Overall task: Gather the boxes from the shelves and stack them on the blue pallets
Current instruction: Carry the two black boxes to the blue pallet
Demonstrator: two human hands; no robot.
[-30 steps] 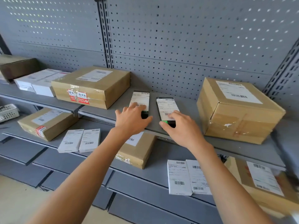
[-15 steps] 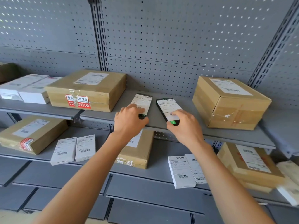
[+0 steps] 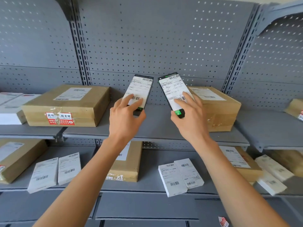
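Since 0.5 s ago, both slim black boxes have come up off the upper shelf (image 3: 157,128): they lay flat on it then, and now they tilt up, far ends raised toward the pegboard back panel (image 3: 164,38).

Left hand (image 3: 124,118) grips the left black box (image 3: 140,90) at its near end, fingers curled over the white shipping label, thumb underneath. Right hand (image 3: 190,118) grips the right black box (image 3: 172,92) the same way, fingers across the label and thumb at the green corner tag. Both grips are closed round the boxes, not wide. The 2 boxes sit just beside each other, not touching, in the air above the shelf between a flat cardboard box w/ red sticker (image 3: 67,105) and a taller cardboard box (image 3: 218,108).

Step in hand, as I judge it: the pick-up, 2 boxes at once, 1 per hand. Next move likely calls for drawing both clear of the shelf w/o clipping the cardboard boxes, then carrying them to the blue pallets, which aren't in view. Grip is near 1 end only, so a box could tip or slip; a firmer hold mid-box may help.

Plenty left: white parcels (image 3: 180,176) and more cardboard boxes remain on the lower shelf.
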